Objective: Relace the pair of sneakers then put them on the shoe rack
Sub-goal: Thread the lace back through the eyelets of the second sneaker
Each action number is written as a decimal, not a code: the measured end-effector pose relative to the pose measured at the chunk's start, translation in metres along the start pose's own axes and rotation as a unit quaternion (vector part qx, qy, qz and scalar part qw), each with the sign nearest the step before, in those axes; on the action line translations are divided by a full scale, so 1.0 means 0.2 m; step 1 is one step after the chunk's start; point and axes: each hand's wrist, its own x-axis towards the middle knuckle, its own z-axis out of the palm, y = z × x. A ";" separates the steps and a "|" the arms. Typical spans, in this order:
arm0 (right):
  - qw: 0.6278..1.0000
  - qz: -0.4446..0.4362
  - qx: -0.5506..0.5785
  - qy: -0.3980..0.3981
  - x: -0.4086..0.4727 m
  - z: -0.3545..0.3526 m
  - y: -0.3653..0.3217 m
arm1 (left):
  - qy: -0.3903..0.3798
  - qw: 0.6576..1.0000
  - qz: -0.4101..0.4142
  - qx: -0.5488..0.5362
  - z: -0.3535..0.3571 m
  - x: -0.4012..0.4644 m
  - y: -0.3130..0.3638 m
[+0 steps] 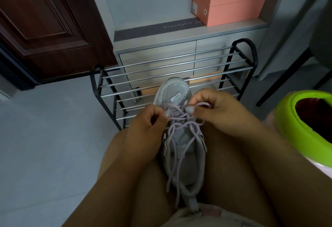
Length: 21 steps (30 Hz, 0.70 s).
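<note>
Lacing in progress here, and the sneaker (181,128) sits wedged between the person's thighs, toe pointing away toward the shoe rack (168,76), heel tucked in near the lap. The pale purple lace (181,119) is already crossed through several rows, with two long loose ends trailing down over the open mouth of the shoe and out past the heel. Best play now, I'd say: keep both sides of the lace even, pull each crossing snug from the toe end upward before moving on, and keep the flat tongue centred under the crossings so nothing bunches. Watch those dangling ends too, since they could tangle with the rows being tightened. Now the hands. The left hand (143,124) is curled in, thumb and forefinger pinching a strand of lace at the left side of the lacing, the other fingers folded toward the palm. The right hand (215,112) mirrors it on the other side, fingers bent and pinching a small loop of lace just above the upper rows; that loop pokes out past the fingertips. Both hands hover right over the lacing, close together, with the lace stretched between them. Only one sneaker is in sight; I can't see the second of the pair anywhere. The rack stands straight ahead on the floor, just beyond the toe, its metal bars bare where visible, so the putting-away part looks to be some way off.
</note>
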 end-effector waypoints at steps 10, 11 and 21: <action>0.989 0.015 -0.144 0.038 0.00 0.02 0.03 | 0.014 1.000 0.008 0.014 0.02 0.00 -0.01; 0.988 0.018 -0.146 0.048 0.00 0.01 0.04 | 0.016 1.000 0.007 0.017 0.01 0.00 -0.01; 0.993 -0.008 -0.089 0.074 0.00 0.00 0.05 | 0.016 0.999 0.001 0.030 0.00 0.00 0.00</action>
